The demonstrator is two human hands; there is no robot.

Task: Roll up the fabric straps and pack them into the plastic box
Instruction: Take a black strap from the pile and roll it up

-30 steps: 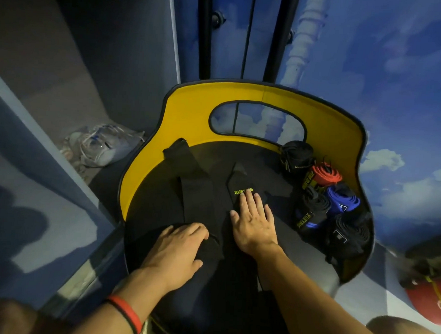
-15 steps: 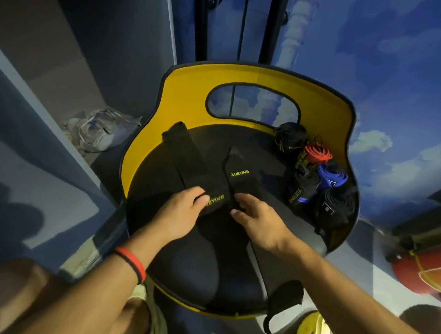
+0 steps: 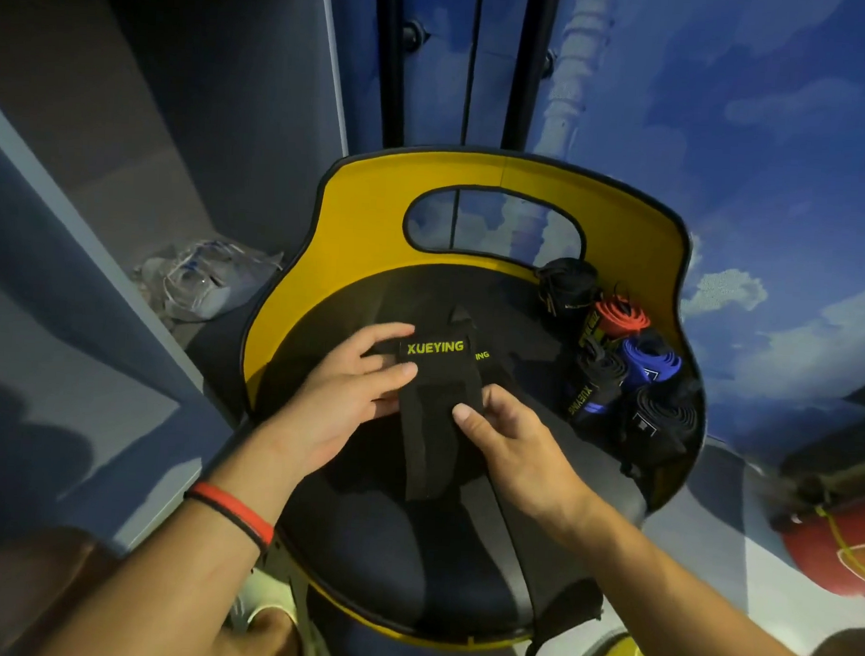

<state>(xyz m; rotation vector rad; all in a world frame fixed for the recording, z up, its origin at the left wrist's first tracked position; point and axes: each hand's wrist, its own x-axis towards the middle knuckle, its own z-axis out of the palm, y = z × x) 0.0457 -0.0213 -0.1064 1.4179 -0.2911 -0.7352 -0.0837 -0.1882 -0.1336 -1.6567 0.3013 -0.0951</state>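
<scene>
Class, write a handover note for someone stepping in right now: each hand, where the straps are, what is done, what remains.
Left hand pinches the black strap at its XUEYING label end; right hand pinches its right edge lower down.
The strap lies unrolled on the chair seat, over a second flat strap.
Done: rolled straps sit bunched at the seat's right side.
Left: roll these two, then pack everything; no plastic box is in view.
</scene>
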